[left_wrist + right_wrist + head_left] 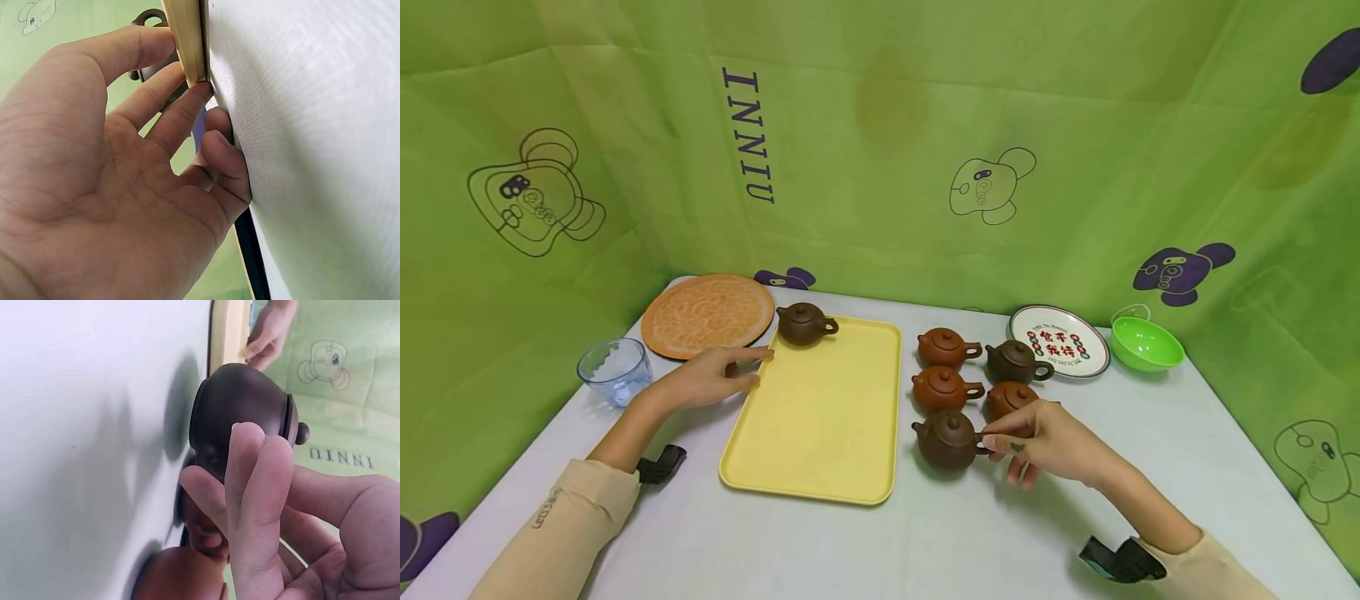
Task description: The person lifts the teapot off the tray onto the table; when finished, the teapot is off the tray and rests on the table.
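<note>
My right hand (1037, 446) pinches the handle of a dark brown teapot (947, 442), with a shadow apart from its base in the right wrist view. Its lid is on and its spout points left. My left hand (703, 379) touches the left rim of a yellow tray (827, 417) with thumb and fingertips; its last fingers bend against the tabletop in the left wrist view. Another dark teapot (803, 323) sits at the tray's far left corner. Beside the held teapot stand reddish-brown teapots (938, 389) and a further dark one (1015, 362); my right hand partly hides the nearest reddish one (1011, 400).
Behind my left hand lies an orange round mat (707, 315), with a blue glass bowl (616, 372) nearer the left edge. A white plate with red characters (1058, 343) and a green bowl (1145, 345) are at back right. Green printed cloth (880, 125) walls the table (820, 550).
</note>
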Tool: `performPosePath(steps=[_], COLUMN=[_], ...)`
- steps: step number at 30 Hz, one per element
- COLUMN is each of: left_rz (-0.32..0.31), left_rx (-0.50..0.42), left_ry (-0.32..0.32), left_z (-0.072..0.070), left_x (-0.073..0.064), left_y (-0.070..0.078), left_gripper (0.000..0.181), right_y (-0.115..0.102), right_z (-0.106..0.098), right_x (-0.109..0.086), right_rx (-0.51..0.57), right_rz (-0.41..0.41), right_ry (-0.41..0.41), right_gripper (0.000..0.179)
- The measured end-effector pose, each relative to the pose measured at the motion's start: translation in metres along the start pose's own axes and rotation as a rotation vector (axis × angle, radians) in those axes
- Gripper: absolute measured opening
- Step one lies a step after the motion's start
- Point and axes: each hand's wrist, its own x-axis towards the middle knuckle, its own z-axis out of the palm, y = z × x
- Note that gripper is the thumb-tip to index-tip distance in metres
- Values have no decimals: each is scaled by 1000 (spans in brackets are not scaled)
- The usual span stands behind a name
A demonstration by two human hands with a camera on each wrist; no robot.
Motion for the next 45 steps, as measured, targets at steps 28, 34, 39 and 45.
performPosePath(steps=[28,34,39,45], left_rz=[-21,-7,-16,-22], left_rx=[10,4,11,19], left_ry=[-3,0,-5,-9], left_z=[1,2,1,1], left_x=[1,0,1,1], left_y=[-4,-1,-1,-3], left_gripper=[51,51,51,52], right_y=[5,5,5,2], right_z=[8,8,9,8], right_x=[3,4,4,4], right_rx=[22,-3,-10,-26], right_rz=[33,23,20,8], right_ry=[14,21,24,15], right_gripper=[36,36,36,36])
